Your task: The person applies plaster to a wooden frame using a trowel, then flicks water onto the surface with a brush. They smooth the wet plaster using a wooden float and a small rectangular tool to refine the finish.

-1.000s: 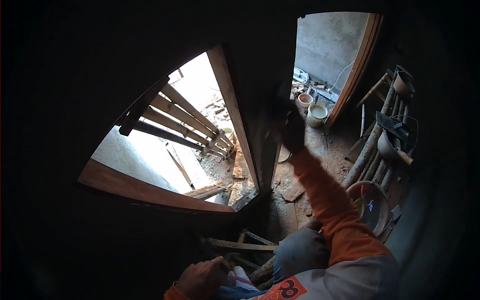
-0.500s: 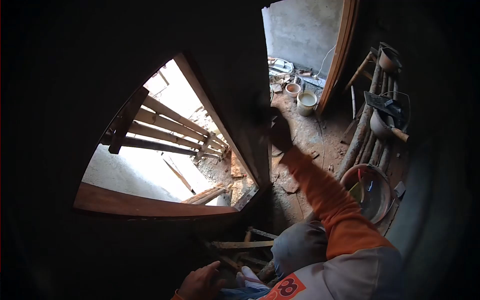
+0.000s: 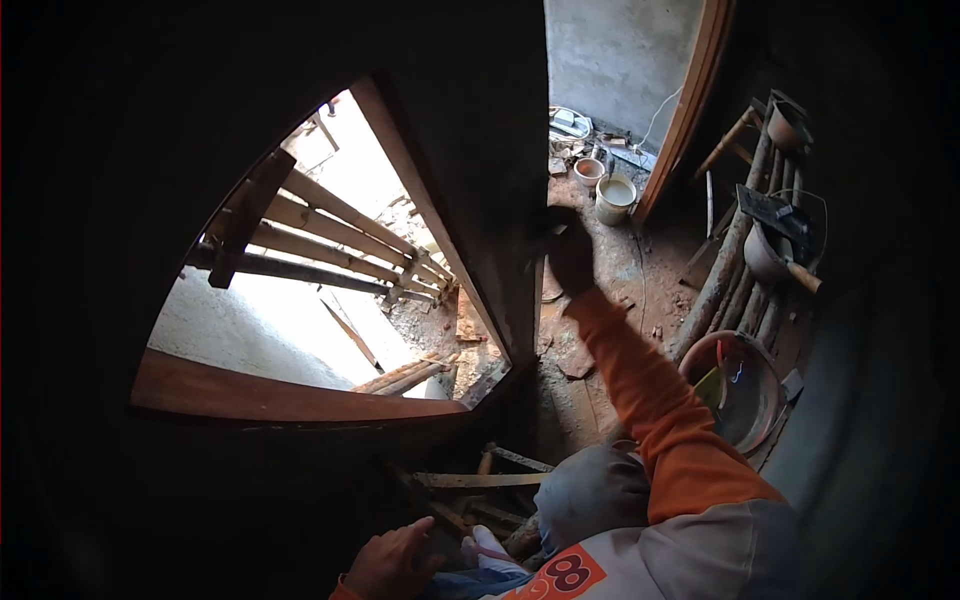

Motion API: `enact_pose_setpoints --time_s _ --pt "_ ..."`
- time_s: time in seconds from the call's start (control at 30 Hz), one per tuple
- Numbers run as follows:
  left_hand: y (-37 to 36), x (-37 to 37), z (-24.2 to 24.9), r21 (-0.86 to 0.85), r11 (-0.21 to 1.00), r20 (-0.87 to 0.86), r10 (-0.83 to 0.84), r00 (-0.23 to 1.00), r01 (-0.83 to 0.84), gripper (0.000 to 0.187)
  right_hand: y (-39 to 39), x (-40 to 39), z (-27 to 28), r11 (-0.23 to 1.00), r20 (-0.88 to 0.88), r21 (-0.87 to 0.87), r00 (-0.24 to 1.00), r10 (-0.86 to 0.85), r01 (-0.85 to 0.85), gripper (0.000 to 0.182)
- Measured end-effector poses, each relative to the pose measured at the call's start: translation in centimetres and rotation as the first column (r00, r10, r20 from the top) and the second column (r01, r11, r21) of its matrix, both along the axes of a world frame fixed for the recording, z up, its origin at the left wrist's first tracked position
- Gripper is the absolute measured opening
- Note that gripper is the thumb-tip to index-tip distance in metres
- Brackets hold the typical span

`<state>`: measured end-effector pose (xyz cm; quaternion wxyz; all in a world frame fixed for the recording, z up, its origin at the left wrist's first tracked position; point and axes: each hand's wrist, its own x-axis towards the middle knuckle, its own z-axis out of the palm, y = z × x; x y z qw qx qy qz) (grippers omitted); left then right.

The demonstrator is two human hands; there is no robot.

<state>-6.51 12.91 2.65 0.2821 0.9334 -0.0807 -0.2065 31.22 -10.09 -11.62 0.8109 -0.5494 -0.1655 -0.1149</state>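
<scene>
The right hand [image 3: 570,252], dark in shadow at the end of an orange sleeve [image 3: 650,395], was raised against the edge of the dark wall pier [image 3: 490,180] between the window opening and the doorway; whether its fingers were closed on anything could not be told. Left of the pier stood the wooden window frame [image 3: 290,400], with slatted planks [image 3: 330,245] outside it. Beyond the pier, on the dirt floor, sat a white bucket [image 3: 614,199] and, further right, a round basin [image 3: 738,392]. Below the pier, the left hand [image 3: 390,562] rested low with fingers spread apart, empty, near loose wooden sticks [image 3: 480,481].
</scene>
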Motion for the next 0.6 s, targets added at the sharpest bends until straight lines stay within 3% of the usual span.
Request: enact_pose_setpoints --time_s 0.03,0.07,0.1,0.13,0.17,0.2,0.27,0.37,0.4,0.43,0.47,0.53,0.6 --pt "-0.3 -0.5 0.3 0.028 0.999 0.033 -0.021 0.999 0.020 0.055 -2.2 3.3 1.0 0.995 -0.031 -0.081 0.997 -0.069 0.067 0.026" --pt "-0.8 -0.7 0.4 0.007 1.000 0.030 0.007 1.000 -0.007 0.055 -2.9 4.7 3.1 0.998 -0.020 -0.037 0.998 -0.057 0.056 0.025" --pt "-1.0 -0.3 0.9 0.017 1.000 0.005 0.007 1.000 -0.007 0.054 -3.0 5.3 4.3 0.997 -0.073 -0.024 0.995 0.073 -0.075 0.023" --pt "-0.9 0.2 1.2 0.034 0.999 -0.012 -0.002 1.000 0.003 0.054 -1.9 4.4 4.5 0.996 -0.076 -0.028 0.993 0.085 -0.087 0.023" --pt "-0.6 0.5 1.1 0.030 0.999 -0.006 0.010 1.000 -0.010 0.054 0.1 2.6 5.2 0.891 0.219 -0.411 0.970 -0.109 0.193 0.026" --pt "-0.3 0.8 0.7 0.043 0.999 0.001 -0.017 1.000 0.017 0.052 2.0 0.5 5.4 0.590 0.545 -0.619 0.824 -0.153 0.519 0.030" --pt "-0.3 1.5 -0.3 0.035 0.999 0.015 -0.027 1.000 0.026 0.051 5.2 -4.0 2.6 0.795 0.276 -0.563 0.958 -0.074 0.223 0.035" --pt "0.1 1.6 -1.2 -0.042 0.999 0.051 -0.004 0.999 0.007 0.050 3.8 -5.3 -2.5 0.862 0.316 -0.501 0.944 0.100 0.076 0.033" --pt "0.1 1.5 -0.8 -0.047 0.999 0.062 0.010 0.998 -0.007 0.050 2.2 -2.4 -4.9 0.920 0.243 -0.381 0.970 -0.001 0.096 0.028" --pt "0.0 1.1 0.2 0.013 1.000 0.010 0.010 1.000 -0.010 0.050 0.8 -0.7 -2.9 0.928 0.248 -0.313 0.961 -0.125 0.201 0.027" --pt "-0.2 0.6 0.9 0.070 0.998 -0.062 0.007 0.998 -0.003 0.051 -1.2 1.7 -0.9 0.924 0.014 -0.331 0.981 -0.196 0.189 0.026" --pt "-0.3 0.1 1.2 0.042 0.999 -0.064 0.013 0.998 -0.010 0.050 -2.3 4.4 3.5 0.985 -0.062 -0.135 0.992 -0.113 0.104 0.026" --pt "-0.3 0.1 1.2 0.018 1.000 -0.069 0.013 0.998 -0.012 0.050 -0.1 6.0 2.5 0.980 -0.042 -0.184 0.996 -0.081 0.072 0.031"
